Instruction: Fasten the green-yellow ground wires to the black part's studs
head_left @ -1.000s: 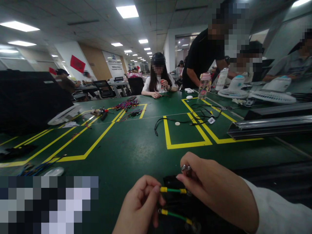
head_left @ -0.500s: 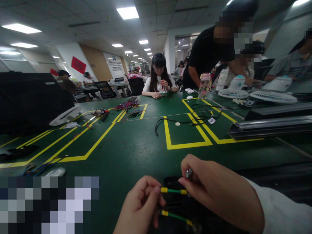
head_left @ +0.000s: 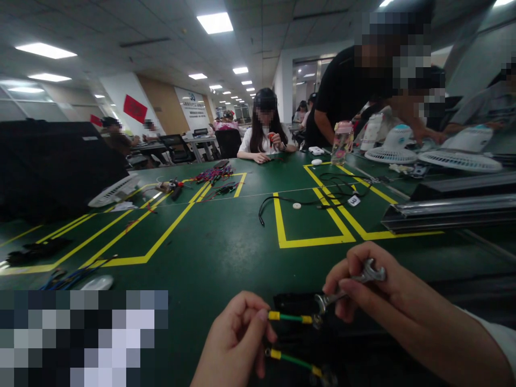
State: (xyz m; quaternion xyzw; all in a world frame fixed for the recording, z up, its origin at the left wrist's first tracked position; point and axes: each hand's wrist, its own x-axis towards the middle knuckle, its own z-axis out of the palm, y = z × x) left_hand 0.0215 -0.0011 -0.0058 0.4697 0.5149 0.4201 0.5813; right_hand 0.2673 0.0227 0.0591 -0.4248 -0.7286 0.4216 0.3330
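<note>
We see the wrench (head_left: 336, 296) in the right hand (head_left: 381, 294), above the near part of the desk (head_left: 226, 236). Its long axis slants from near left to far right: one forked end points left, just beside a small metal fastener (head_left: 317, 322), and the other points right, past the fingers. Whether the left end touches the fastener we cannot tell. The upper green wire (head_left: 290, 317) lies almost straight left to right, its right end at that fastener; the lower green wire (head_left: 296, 362) slopes nearer toward its right end.

Compared with half a second ago, our right hand has moved right, and the wrench, then mostly hidden with just a metal end showing, is now visible along much of its length. Both wires have stayed much the same.

Our right grip is clamped on the wrench's shank, thumb against fingers. Our left hand (head_left: 237, 338) has thumb and forefinger pinched together on the upper wire's left end.
</note>
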